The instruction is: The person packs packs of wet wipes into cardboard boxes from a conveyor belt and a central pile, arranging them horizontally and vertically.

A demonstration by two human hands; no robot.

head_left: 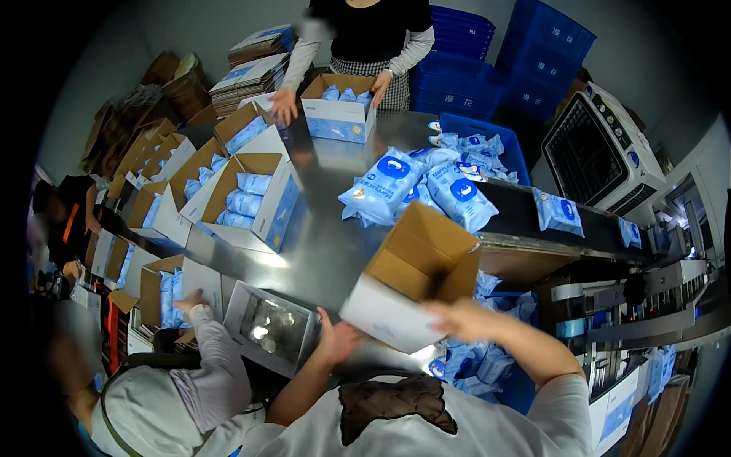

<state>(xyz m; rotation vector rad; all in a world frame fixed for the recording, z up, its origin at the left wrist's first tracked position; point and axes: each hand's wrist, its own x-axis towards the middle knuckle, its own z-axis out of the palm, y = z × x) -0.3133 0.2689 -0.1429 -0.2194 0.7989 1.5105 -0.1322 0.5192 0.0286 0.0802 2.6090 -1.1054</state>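
Open cardboard carton held over a metal worktop beside blue soft packs

Seen from above through a wide round lens, a person in a white top holds a rectangular cardboard carton (396,314), white outside and plain brown within. It is tilted, its open mouth facing up and away, and no packs show inside. The right hand (461,320), slightly blurred, grips the carton's near right edge. The left hand (339,339) is spread, thumb raised, near the carton's lower left corner; whether it touches cannot be told.

Just beyond the carton, a pile of plump light-blue plastic packs (384,186) lies on the shiny metal worktop (327,244). More packs lie on a black conveyor belt (609,232) to the right. To the left of the left hand sits another open white box (234,312), its shiny interior hard to make out. Further left, open cartons filled with blue packs (247,202) stand in rows. A co-worker in a black top (381,30) stands across the worktop.

The step in hand appears to be positioning an unfilled carton. The next move probably calls for the left hand to steady it, mouth upward, so it can rest squarely near the pile.
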